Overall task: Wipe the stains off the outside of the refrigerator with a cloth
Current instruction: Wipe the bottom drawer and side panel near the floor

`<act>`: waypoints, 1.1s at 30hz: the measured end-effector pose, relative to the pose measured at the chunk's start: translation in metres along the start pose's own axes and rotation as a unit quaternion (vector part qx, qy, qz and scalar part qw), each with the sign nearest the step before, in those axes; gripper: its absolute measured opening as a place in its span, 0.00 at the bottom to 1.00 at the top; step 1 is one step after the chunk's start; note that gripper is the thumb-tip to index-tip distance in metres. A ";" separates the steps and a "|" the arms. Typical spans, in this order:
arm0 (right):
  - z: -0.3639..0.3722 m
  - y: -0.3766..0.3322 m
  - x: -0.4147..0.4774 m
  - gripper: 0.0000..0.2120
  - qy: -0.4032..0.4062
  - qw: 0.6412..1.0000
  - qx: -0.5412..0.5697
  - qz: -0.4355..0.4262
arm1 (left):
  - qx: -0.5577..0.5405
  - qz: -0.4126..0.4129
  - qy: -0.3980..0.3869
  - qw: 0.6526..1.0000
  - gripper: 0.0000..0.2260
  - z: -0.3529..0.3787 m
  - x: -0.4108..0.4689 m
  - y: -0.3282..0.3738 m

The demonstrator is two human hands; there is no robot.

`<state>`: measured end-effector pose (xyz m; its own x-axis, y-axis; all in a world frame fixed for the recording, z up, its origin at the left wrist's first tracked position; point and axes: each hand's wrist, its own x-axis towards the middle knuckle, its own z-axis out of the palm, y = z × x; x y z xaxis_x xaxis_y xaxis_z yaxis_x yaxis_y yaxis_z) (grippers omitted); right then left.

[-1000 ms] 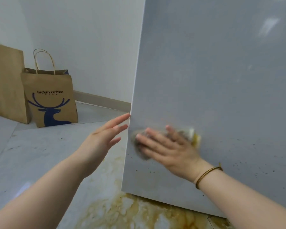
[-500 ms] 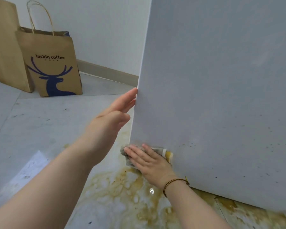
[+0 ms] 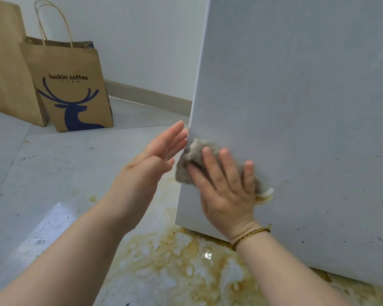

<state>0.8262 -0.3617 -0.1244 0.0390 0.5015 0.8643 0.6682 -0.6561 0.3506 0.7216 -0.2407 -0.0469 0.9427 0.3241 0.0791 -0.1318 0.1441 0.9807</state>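
crumpled grey cloth (image 3: 191,160) looks soft and limp, best pressed flat under my right hand's (image 3: 228,195) spread fingers (image 3: 229,167) on the pale-grey refrigerator panel (image 3: 296,107).

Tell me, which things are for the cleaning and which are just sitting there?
For the job: refrigerator, cloth, right hand pressing it, left hand at the edge, dark specks.
Just there: coffee bag, plain paper bag, brown floor spill.

Grey refrigerator (image 3: 296,107) with dark specks, grey-brown cloth (image 3: 191,160), brown paper bag (image 3: 69,85) with blue deer print
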 end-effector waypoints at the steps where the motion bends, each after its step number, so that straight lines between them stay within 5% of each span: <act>1: 0.005 -0.006 -0.016 0.19 -0.037 0.999 -0.004 -0.035 | -0.003 -0.001 -0.003 1.000 0.26 0.000 0.001 0.000; 5: 0.021 -0.024 -0.082 0.27 -0.236 0.936 -0.016 -0.261 | 0.004 0.005 0.009 1.000 0.25 0.007 0.001 0.000; 9: 0.002 -0.029 -0.074 0.25 -0.495 0.735 -0.029 -0.462 | 0.020 0.000 0.025 0.999 0.25 0.011 -0.001 0.004; 10: -0.001 -0.026 -0.069 0.24 -0.523 0.722 -0.028 -0.452 | 0.025 0.001 0.030 0.999 0.26 0.013 -0.003 0.005; 15: -0.021 0.027 -0.062 0.23 -0.256 0.930 -0.016 -0.264 | 0.074 0.014 0.073 0.994 0.28 0.024 -0.019 0.001; 19: -0.058 0.103 -0.016 0.19 -0.053 0.991 -0.036 -0.121 | 0.226 0.104 0.065 0.966 0.31 0.039 -0.024 -0.020; 22: -0.067 0.121 -0.004 0.20 0.023 0.999 -0.005 0.036 | 0.396 0.202 0.028 0.896 0.29 0.048 -0.021 -0.045; 24: -0.061 0.118 -0.014 0.21 0.042 0.998 -0.007 0.038 | 0.476 0.257 0.026 0.841 0.29 0.049 -0.017 -0.062; 29: -0.035 0.097 -0.096 0.20 -0.101 0.982 -0.028 -0.159 | 0.562 0.279 0.025 0.778 0.32 0.053 -0.007 -0.084; 33: -0.034 0.100 -0.155 0.24 -0.263 0.878 -0.020 -0.400 | 0.617 0.290 0.045 0.730 0.34 0.053 -0.002 -0.090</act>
<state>0.8616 -0.5244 -0.2110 -0.0854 0.9949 0.0544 0.6115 0.0093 0.7912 0.7475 -0.3041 -0.1255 0.8064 0.0652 0.5877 -0.0715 -0.9758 0.2064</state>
